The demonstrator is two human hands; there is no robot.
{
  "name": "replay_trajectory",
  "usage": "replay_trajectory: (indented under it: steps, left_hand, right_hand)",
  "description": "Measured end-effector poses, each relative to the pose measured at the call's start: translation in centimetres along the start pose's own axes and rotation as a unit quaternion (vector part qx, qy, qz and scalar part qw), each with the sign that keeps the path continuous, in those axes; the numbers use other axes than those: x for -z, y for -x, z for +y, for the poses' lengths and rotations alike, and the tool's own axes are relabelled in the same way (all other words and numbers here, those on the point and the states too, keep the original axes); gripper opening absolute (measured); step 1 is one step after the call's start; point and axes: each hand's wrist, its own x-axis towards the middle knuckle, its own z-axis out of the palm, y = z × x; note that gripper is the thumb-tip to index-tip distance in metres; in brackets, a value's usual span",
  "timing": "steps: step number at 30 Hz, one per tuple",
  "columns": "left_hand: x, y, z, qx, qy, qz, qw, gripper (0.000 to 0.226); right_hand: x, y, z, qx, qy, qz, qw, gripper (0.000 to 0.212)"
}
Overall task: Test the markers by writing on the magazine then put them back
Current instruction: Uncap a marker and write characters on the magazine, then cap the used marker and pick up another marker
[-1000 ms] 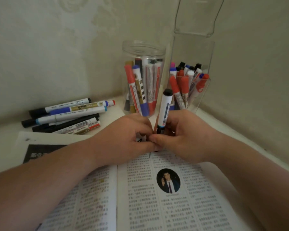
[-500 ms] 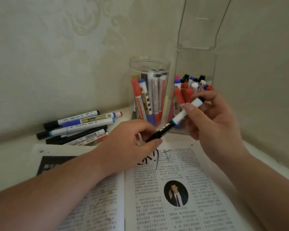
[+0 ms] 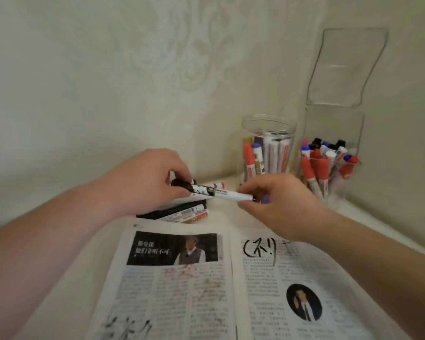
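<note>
A white marker with a black cap [image 3: 216,192] lies level between my two hands, above the pile of loose markers [image 3: 182,213]. My left hand [image 3: 142,182] pinches its black cap end. My right hand [image 3: 277,204] pinches its white tail end between thumb and fingers. The open magazine [image 3: 221,285] lies in front of me, with black marks at the top of its right page, red scribbles on the left page and black strokes near the bottom left.
A clear round jar [image 3: 268,146] with several markers stands at the back against the wall. To its right a clear acrylic holder [image 3: 334,153] holds several red, blue and black markers. Walls meet in a corner behind them.
Both hands have carried the marker left and away from the magazine, over the loose pile. The marker went from upright to tilted to level. The view has shifted so more of the magazine shows.
</note>
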Motion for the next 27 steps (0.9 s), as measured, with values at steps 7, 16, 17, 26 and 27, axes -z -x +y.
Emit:
replay_trajectory:
  steps: [7, 16, 17, 26, 27]
  left_hand:
    - [-1.8, 3.9, -4.7, 0.109, -0.070, 0.046, 0.990, 0.024]
    - [-4.7, 0.7, 8.3, -0.089, 0.005, -0.048, 0.995, 0.024]
    - [-5.5, 0.0, 9.7, -0.109, 0.015, -0.049, 0.993, 0.024]
    - [-11.0, -0.9, 8.7, -0.090, 0.101, 0.031, 0.990, 0.020]
    - [-10.9, -0.9, 8.6, -0.082, 0.110, 0.043, 0.990, 0.017]
  right_hand:
    - [-4.3, -3.8, -4.5, 0.100, 0.266, 0.005, 0.959, 0.033]
    - [8.4, 1.5, -0.6, -0.007, 0.144, 0.269, 0.952, 0.007]
    - [10.4, 1.3, 0.1, -0.046, 0.152, 0.274, 0.949, 0.008]
    - [14.7, -2.7, 0.9, -0.138, 0.282, 0.065, 0.947, 0.013]
    - [14.5, -3.1, 0.4, -0.136, 0.286, 0.049, 0.947, 0.013]
